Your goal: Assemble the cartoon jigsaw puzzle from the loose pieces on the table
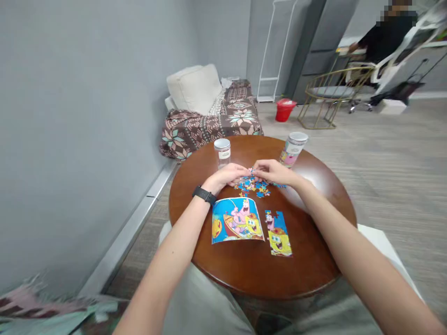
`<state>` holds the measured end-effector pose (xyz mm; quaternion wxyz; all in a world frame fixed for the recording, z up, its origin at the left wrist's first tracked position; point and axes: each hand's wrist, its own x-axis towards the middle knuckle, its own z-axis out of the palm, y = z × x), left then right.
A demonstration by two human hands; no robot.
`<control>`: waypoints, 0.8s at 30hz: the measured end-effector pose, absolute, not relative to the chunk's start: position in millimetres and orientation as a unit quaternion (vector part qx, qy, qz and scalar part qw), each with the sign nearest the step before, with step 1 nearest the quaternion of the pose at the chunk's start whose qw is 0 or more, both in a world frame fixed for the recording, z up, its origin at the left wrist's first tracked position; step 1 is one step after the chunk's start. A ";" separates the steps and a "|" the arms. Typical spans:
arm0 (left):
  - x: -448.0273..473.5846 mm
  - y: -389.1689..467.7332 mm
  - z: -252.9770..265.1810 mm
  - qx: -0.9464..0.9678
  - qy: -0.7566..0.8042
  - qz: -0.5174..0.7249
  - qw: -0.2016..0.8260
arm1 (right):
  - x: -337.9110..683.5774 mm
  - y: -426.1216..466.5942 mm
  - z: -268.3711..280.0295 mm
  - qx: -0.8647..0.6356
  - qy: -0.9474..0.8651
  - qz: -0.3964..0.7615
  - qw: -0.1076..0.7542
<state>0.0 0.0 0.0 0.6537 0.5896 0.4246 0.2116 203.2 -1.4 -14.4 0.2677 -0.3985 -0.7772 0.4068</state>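
Note:
A heap of small loose jigsaw puzzle pieces (258, 185), mostly blue with pink and yellow, lies mid-table. At its left edge is my left hand (231, 174), fingers stretched over the pieces and thumb apart. Across from it, my right hand (274, 171) has its thumb and fingertips closed on a puzzle piece (251, 171) at the back of the heap; fingers partly hide it. Closer to me lies a curved picture sheet (237, 219) of cartoon figures in a boat. Right of it is a joined strip of puzzle (279, 237) with a pink and a yellow figure.
Behind my hands stand a clear jar (222, 151) with a silver lid and a tilted-looking printed jar (294, 148). Both are on the round brown table (244, 274). Beyond are a draped sofa (213, 121), a red bin (285, 110), a gold-framed chair (331, 90) and a seated person (391, 37).

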 end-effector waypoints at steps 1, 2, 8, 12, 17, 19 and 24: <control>0.3 -0.2 0.1 0.589 0.429 0.214 0.651 | 203.7 -1.0 -15.3 -0.398 -0.779 0.401 0.272; 0.6 -0.5 0.2 0.588 0.433 0.216 0.648 | 204.2 -0.7 -16.3 -0.399 -0.780 0.395 0.277; 2.4 -1.3 1.8 0.576 0.443 0.212 0.653 | 206.2 2.4 -22.8 -0.406 -0.777 0.372 0.306; 2.5 -0.5 1.2 0.573 0.438 0.207 0.661 | 206.5 4.4 -26.2 -0.380 -0.762 0.417 0.318; 2.1 0.8 -1.1 0.575 0.426 0.214 0.665 | 205.8 5.0 -26.2 -0.412 -0.770 0.399 0.280; 1.9 1.2 -2.1 0.578 0.424 0.212 0.664 | 205.5 4.1 -24.1 -0.424 -0.770 0.397 0.262; 0.5 2.6 -5.2 0.582 0.412 0.205 0.671 | 206.5 1.9 -19.3 -0.418 -0.787 0.386 0.237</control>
